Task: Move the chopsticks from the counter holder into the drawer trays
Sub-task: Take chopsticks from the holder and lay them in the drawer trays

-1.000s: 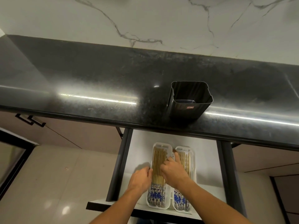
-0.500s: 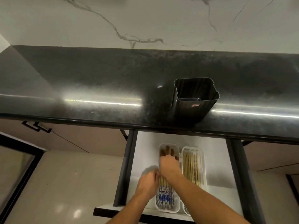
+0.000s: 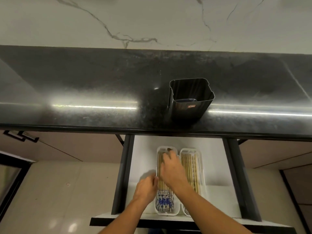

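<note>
Your right hand (image 3: 170,173) presses flat, levelling pale bamboo chopsticks (image 3: 163,188) in white plastic tray (image 3: 157,206); left hand (image 3: 146,188) braces rim, grip unclear.

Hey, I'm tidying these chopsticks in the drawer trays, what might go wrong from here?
1. The right hand lies on the chopsticks in the left tray; uneven pressure could tip some over its low rim into the drawer.
2. The holder stands near the front edge of the counter, just above the open drawer; an arm lifting out might knock it off.
</note>
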